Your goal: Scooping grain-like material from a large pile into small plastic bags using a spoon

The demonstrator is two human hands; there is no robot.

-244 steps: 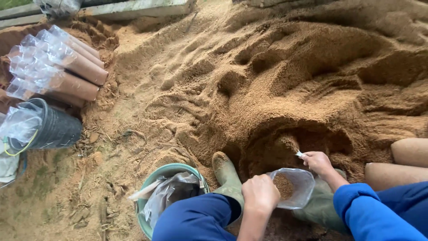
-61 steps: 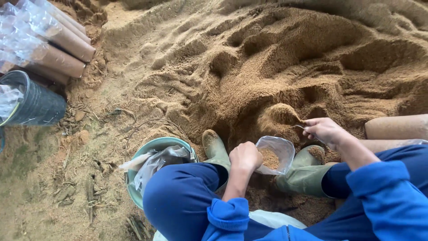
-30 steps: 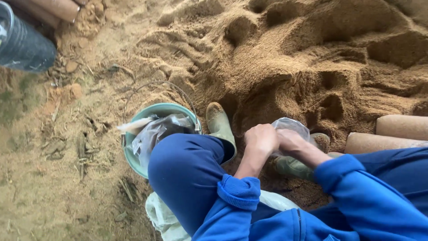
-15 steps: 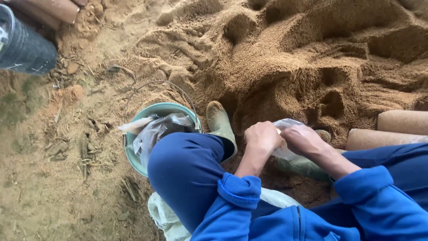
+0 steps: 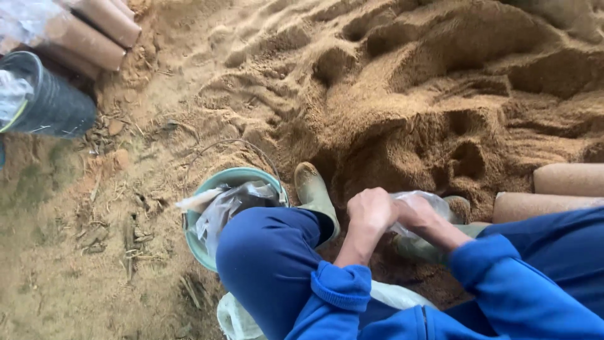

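Observation:
I crouch at the edge of a big heap of brown sawdust (image 5: 440, 94). Between my knees, both hands close around a clear plastic bag (image 5: 420, 203) partly filled with sawdust. My left hand (image 5: 371, 211) grips its near side, fingers curled. Pressed against the bag's top from the right is my right hand (image 5: 420, 215). Most of the bag is hidden behind the hands. Blue sleeves and blue trousers fill the lower frame, with green rubber boots (image 5: 314, 195) under me.
A teal bucket (image 5: 195, 242) holding loose plastic bags stands by my left knee. Two filled sawdust rolls (image 5: 553, 192) lie at the right edge. More filled rolls (image 5: 94, 31) and a dark bucket (image 5: 53, 104) sit at top left on bare earth.
My right hand left the scooped hollow in the heap and came onto the bag's top. Both hands now clasp the bag. The view shifted left and closer.

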